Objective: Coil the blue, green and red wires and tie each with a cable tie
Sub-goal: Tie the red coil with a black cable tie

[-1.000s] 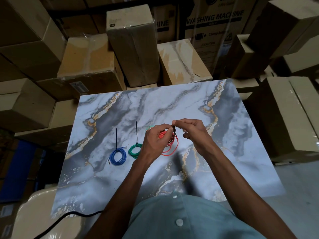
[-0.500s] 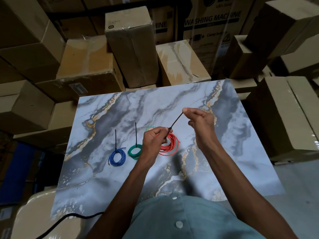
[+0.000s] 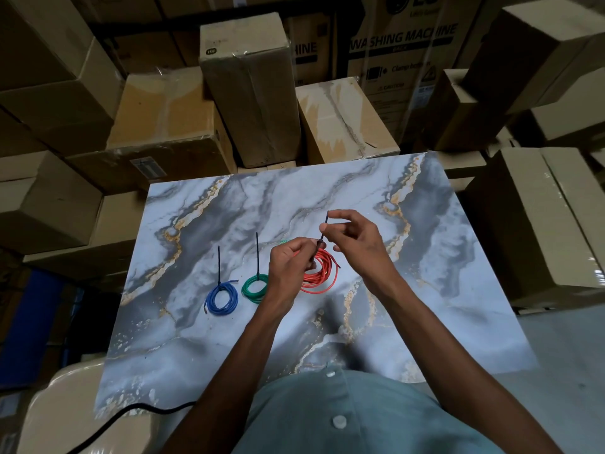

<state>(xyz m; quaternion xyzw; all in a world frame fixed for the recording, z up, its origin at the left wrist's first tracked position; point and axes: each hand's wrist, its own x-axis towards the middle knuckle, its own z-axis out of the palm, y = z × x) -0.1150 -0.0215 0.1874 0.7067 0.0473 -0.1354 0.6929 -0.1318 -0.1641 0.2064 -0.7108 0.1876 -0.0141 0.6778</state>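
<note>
The red wire coil lies partly under my left hand, which grips it where a black cable tie wraps it. My right hand pinches the tie's tail, which points up and away from the coil. The blue coil lies flat on the marble-patterned table to the left, with a black tie standing straight up from it. Between them lies the green coil, also bound by an upright black tie, its right side hidden by my left wrist.
Cardboard boxes crowd the table's far side and both flanks. A black cable crosses the table's near left corner. A beige chair stands at the lower left.
My right hand has drawn the tie's tail out from the red coil, up and away, then shifted back closer. The coil's loops have pulled tighter together. Blue and green coils have not moved.
</note>
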